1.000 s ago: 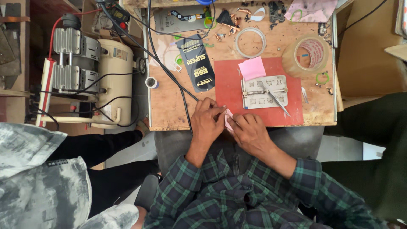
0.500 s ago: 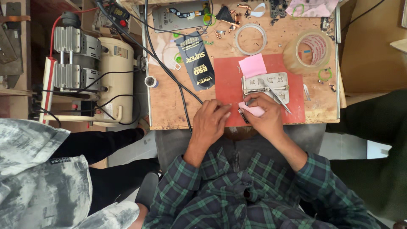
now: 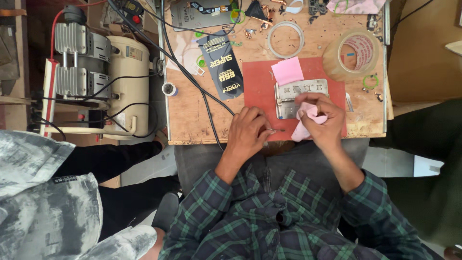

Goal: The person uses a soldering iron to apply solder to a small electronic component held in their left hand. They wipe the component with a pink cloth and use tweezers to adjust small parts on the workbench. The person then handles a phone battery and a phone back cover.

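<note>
The left hand (image 3: 248,131) rests knuckles-up at the near edge of the red mat (image 3: 257,86), fingers curled shut around thin metal tweezers (image 3: 274,129) whose tips point toward three o'clock. The right hand (image 3: 323,118) is bent at the wrist, its fingers bunched closed on a crumpled pink cloth (image 3: 305,123), which it presses against the lower right corner of the grey metal plate (image 3: 293,94). That plate lies flat on the mat, at about twelve o'clock from the tweezer tips. A pink square of paper (image 3: 287,71) overlaps the mat's far edge at eleven o'clock from the plate. A roll of clear tape (image 3: 350,53) stands at one o'clock from the right hand, on the wooden bench (image 3: 192,115).
</note>
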